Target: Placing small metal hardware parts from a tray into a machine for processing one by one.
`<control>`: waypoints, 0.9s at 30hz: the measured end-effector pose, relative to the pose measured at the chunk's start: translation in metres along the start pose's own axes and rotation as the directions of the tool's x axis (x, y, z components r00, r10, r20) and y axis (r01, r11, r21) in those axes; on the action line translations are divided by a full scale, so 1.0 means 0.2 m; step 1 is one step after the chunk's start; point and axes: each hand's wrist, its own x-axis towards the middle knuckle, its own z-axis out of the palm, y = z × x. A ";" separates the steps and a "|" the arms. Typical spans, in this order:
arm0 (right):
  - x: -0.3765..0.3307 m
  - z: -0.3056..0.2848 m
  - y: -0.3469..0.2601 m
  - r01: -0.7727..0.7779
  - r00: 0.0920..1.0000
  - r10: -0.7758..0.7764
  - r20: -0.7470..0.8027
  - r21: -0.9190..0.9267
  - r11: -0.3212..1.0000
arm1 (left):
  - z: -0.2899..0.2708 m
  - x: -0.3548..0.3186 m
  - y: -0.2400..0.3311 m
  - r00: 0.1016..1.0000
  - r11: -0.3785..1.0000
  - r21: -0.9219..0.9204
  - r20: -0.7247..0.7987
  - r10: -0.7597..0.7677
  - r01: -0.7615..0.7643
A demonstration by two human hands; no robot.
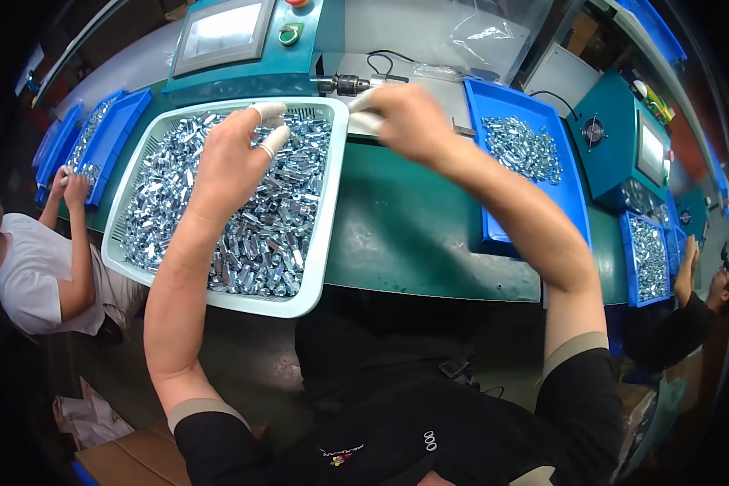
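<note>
A pale mint plastic basket [322, 243] full of shiny hexagonal metal pieces [271, 235] stands in front of me on the left. Over its far part is my left hand [233, 158], with white covers on the thumb and a finger. Those two tips are spread apart above the pieces, and I see nothing held between them. My right hand [409, 121] is just past the basket's far right corner, near the metal chuck [348, 84] of a teal machine [308, 36]. Its white-covered fingers are smeared by motion, so whether they hold anything is unclear.
A blue tray [502, 227] with small metal parts [522, 150] lies on the green table [429, 243] to the right. A second teal machine [624, 146] stands beyond it. People sit at blue trays at far left [117, 154] and far right [630, 275].
</note>
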 end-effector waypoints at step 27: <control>-0.23 -0.15 0.61 -0.530 0.789 0.605 -0.106 0.382 0.757 | 0.02 0.02 0.08 0.997 0.996 -0.086 0.074 0.016 -0.009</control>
